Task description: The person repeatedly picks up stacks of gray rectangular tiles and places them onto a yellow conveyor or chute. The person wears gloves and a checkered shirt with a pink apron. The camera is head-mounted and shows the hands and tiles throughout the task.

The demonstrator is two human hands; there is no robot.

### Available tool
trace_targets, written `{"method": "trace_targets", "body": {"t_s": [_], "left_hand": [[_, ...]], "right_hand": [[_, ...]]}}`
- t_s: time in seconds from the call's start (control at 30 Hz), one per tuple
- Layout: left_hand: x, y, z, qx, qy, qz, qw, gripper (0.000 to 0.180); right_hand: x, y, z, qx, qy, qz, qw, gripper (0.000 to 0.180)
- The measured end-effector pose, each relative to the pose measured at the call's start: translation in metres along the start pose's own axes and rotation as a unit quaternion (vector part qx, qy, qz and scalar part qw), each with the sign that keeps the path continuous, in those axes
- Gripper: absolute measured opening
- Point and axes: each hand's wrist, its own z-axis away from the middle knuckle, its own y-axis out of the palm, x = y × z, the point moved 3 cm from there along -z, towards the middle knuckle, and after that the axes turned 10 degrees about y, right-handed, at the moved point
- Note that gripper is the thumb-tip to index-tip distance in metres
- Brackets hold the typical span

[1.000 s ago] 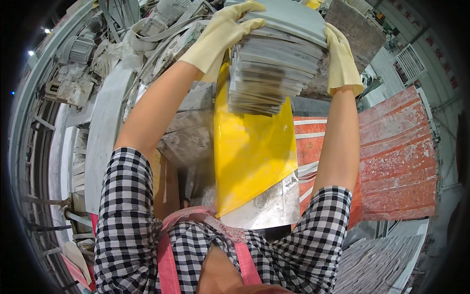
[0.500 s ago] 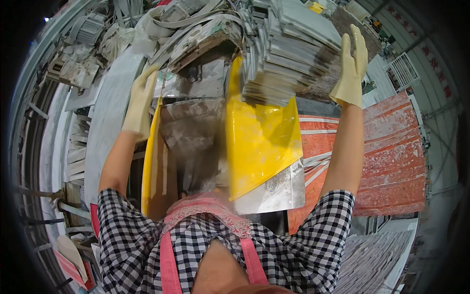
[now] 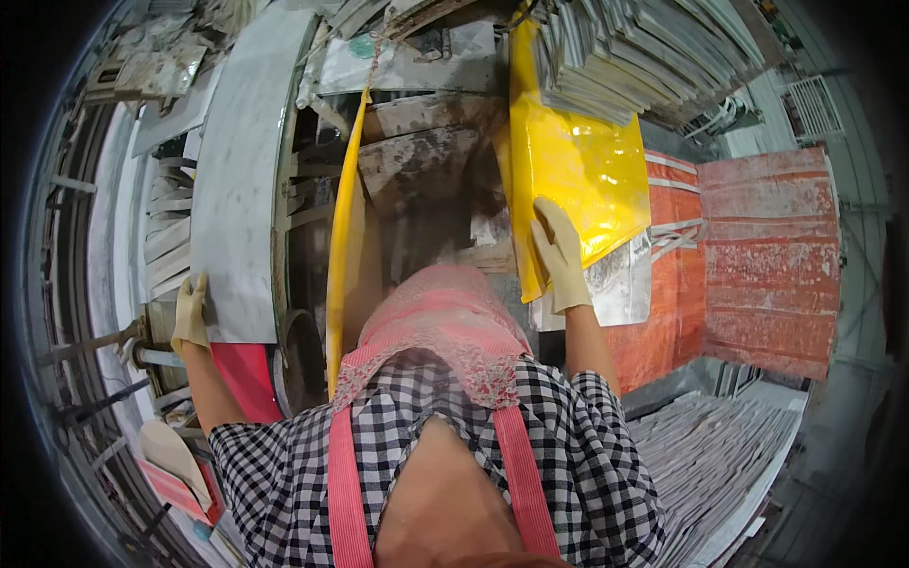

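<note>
Gloved in pale yellow, my left hand (image 3: 190, 310) is at the near left corner of a long grey slab (image 3: 248, 180). Its thumb and a finger show apart beside the slab's edge; the other fingers are partly hidden. My right hand (image 3: 559, 254), in a matching glove, lies with fingers extended against the lower part of a bright yellow sheet (image 3: 592, 170). Another yellow sheet (image 3: 347, 222) hangs edge-on left of the middle. Between the two sheets is a dark, dirt-stained machine opening (image 3: 421, 180).
A stack of thin grey slabs (image 3: 653, 57) leans at the top right. Orange-red sheeting (image 3: 772, 256) spreads at the right. Many thin pieces stand packed (image 3: 710, 464) at the lower right. A metal pipe (image 3: 158, 357) juts out near my left wrist.
Both hands have come down toward my body, the left to the slab's near corner, the right from beside the slab stack to the yellow sheet. The view has shifted too.
</note>
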Motion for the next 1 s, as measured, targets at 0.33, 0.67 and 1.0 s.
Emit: {"method": "trace_targets", "body": {"t_s": [0.33,0.67,1.0], "left_hand": [[-0.033,-0.013,0.01,0.048,0.008,-0.062,0.997,0.059],[-0.092,-0.031,0.087,0.0,0.171,0.067,0.983,0.04],[-0.119,-0.064,0.113,-0.205,0.216,-0.111,0.948,0.028]], "right_hand": [[-0.001,0.009,0.02,-0.027,-0.06,0.02,0.998,0.046],[-0.018,0.023,0.013,-0.049,-0.071,0.065,0.994,0.049],[-0.011,0.023,0.019,-0.05,-0.088,0.068,0.993,0.051]]}}
